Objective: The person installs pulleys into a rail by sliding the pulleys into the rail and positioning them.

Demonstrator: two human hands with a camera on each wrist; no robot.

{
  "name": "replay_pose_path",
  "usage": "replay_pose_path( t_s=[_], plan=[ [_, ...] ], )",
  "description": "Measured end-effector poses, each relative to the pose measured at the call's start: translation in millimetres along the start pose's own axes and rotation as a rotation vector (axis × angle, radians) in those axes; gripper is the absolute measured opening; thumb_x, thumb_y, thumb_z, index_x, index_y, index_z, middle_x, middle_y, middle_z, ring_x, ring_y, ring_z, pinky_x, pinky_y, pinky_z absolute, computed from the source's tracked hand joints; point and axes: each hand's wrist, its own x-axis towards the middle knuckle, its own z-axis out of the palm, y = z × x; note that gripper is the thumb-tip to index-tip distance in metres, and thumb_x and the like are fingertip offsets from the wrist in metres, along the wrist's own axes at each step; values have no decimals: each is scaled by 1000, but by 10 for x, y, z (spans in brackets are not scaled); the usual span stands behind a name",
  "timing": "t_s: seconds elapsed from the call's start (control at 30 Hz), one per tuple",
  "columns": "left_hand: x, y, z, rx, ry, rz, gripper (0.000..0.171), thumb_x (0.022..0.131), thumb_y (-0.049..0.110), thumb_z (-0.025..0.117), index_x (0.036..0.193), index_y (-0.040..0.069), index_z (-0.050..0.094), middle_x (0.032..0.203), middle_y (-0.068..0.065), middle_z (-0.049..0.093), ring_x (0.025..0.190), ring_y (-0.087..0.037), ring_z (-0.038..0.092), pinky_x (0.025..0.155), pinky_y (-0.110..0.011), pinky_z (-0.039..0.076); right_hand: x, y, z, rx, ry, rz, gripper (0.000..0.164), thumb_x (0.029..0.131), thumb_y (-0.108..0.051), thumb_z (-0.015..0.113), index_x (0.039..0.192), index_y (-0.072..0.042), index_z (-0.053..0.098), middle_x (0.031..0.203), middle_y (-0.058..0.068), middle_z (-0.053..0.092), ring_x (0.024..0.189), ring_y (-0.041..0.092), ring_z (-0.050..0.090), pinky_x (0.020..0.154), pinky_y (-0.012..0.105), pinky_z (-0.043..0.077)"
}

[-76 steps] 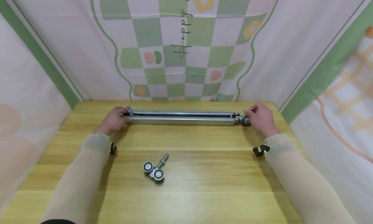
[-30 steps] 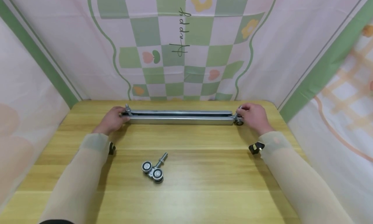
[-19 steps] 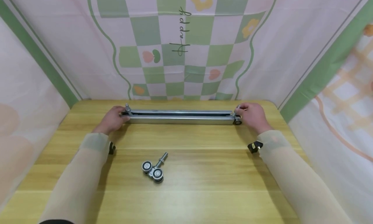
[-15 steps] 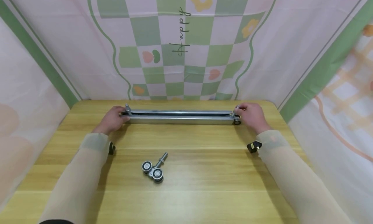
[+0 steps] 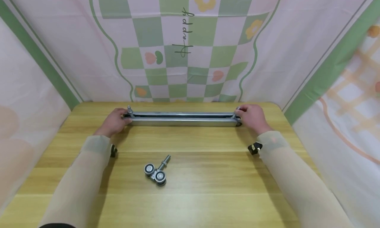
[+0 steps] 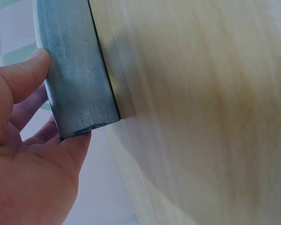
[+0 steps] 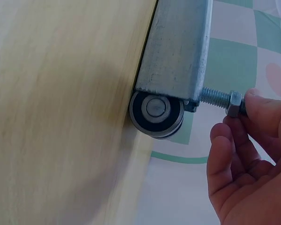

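A metal channel rail [image 5: 184, 123] lies along the back of the table, slot upward. My left hand [image 5: 113, 122] grips its left end, thumb at the side and fingers around the end in the left wrist view. Beside that hand, a bolt [image 5: 129, 111] stands up out of the slot. At the other end, my right hand [image 5: 253, 118] pinches the threaded bolt of a roller trolley. In the right wrist view, one trolley wheel [image 7: 155, 110] sticks out below the rail's end; the rest of the trolley is hidden inside the channel.
A second roller trolley [image 5: 155, 175] with a threaded bolt lies loose on the wooden table [image 5: 219, 175], in front of the rail. Patterned cloth [image 5: 205, 56] hangs right behind the table's back edge and on both sides.
My right hand has moved left, pushing the roller trolley from outside the rail's right end mostly into the channel. The left hand stays on the rail; the loose trolley has not moved.
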Motion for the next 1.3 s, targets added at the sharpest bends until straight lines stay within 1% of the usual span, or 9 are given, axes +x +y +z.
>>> replay_pose_path(
  t_s=[0.2, 0.3, 0.47, 0.7, 0.77, 1.0, 1.2, 1.3],
  plan=[
    [-17, 9, -13, -6, -11, -14, 54, 101, 19, 59, 142, -11, 43, 149, -33, 32, 136, -50, 31, 112, -61, 24, 31, -6, 31, 16, 16, -1, 26, 100, -26, 62, 107, -3, 73, 107, 16, 69, 99, 31, 58, 89, 48, 45],
    [-22, 11, -17, -8, -13, -20, 54, 101, 20, 59, 143, -11, 43, 149, -32, 32, 136, -50, 31, 112, -61, 24, 38, -9, 33, 5, 19, -6, 26, 100, -26, 62, 107, -3, 74, 107, 16, 69, 99, 32, 58, 88, 49, 45],
    [-16, 0, -23, 0, -7, -18, 54, 101, 20, 59, 142, -11, 44, 148, -32, 33, 135, -49, 32, 112, -60, 25, 33, -42, 31, 15, 12, -3, 27, 100, -25, 62, 107, -3, 74, 106, 16, 69, 98, 31, 59, 87, 48, 46],
    [-14, -14, 2, 2, -10, -15, 54, 101, 19, 58, 143, -12, 43, 148, -33, 33, 136, -50, 32, 113, -59, 24, 21, -60, 42, 31, 8, -23, 32, 100, -31, 62, 110, -3, 74, 108, 16, 70, 97, 30, 59, 84, 45, 47],
    [-12, -6, 8, 0, -13, -13, 55, 101, 20, 59, 143, -11, 43, 149, -32, 33, 136, -49, 32, 113, -59, 24, 15, -69, 46, 35, 13, -24, 31, 100, -31, 62, 110, -3, 74, 109, 15, 70, 96, 29, 59, 83, 44, 47],
    [-4, 10, 5, -10, -3, -17, 54, 100, 19, 59, 142, -12, 44, 149, -32, 33, 136, -49, 32, 113, -59, 24, 40, -130, 76, 2, 7, -48, 30, 100, -28, 63, 109, -3, 74, 107, 15, 70, 99, 31, 60, 87, 48, 46],
    [-8, 20, -9, -8, 1, -10, 54, 100, 19, 59, 141, -12, 44, 148, -32, 33, 135, -49, 33, 112, -60, 25, 81, -165, 128, -27, 8, -65, 27, 99, -26, 64, 105, -3, 75, 100, 13, 71, 92, 30, 59, 83, 45, 47],
    [-15, 22, -12, -4, 0, -8, 54, 100, 18, 59, 141, -13, 44, 148, -32, 34, 135, -49, 33, 112, -59, 26, 85, -192, 140, -29, 9, -79, 25, 99, -25, 64, 103, -3, 75, 99, 13, 71, 91, 30, 59, 82, 46, 47]
  ],
)
